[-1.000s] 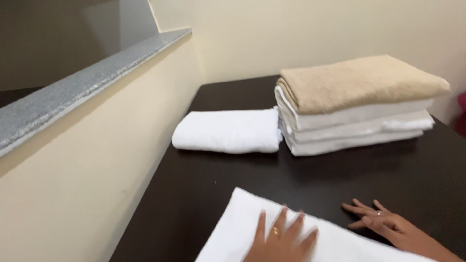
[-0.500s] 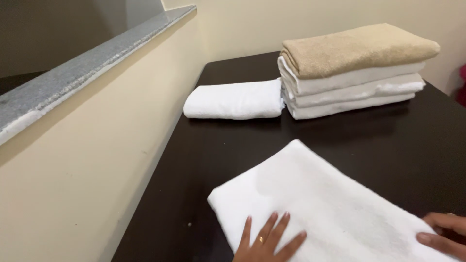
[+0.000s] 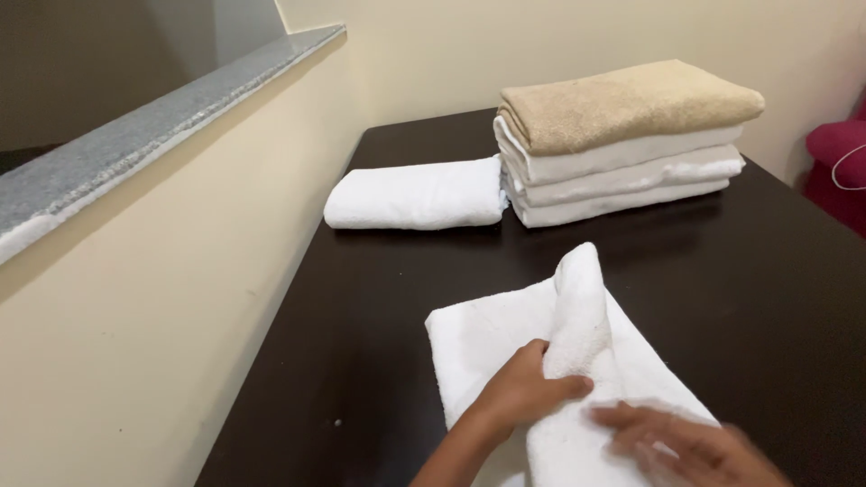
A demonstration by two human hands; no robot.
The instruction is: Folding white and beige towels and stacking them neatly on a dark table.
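Two hands are at work at the near edge of the dark table (image 3: 776, 298), both on one white towel (image 3: 478, 338). I observe the towel lying flat on the tabletop in the lower centre of the head view, with one part of it lifted and turned over into a thick fold that rises toward the far side.

My left hand (image 3: 528, 390) is closed around that raised fold, fingers curled over the cloth and thumb tucked under it; the grip is firm and the fold stands up from it. My right hand (image 3: 686, 442) lies just beside it to the right, on the same towel, fingers stretched out and spread. It is blurred, so I cannot tell whether it pinches the cloth or only presses flat on it.

Beyond the towel, well apart from both hands, a rolled white towel (image 3: 413, 196) lies on its side at the far left of the table, near the cream wall (image 3: 162, 316). Its right end is touching, or very nearly touching, a stack of folded towels (image 3: 622, 144): three white ones below and a beige one on top, all squared up.

A grey stone ledge (image 3: 135, 135) runs along the top of the wall at left. A red object (image 3: 839, 167) shows at the right edge, partly out of view.
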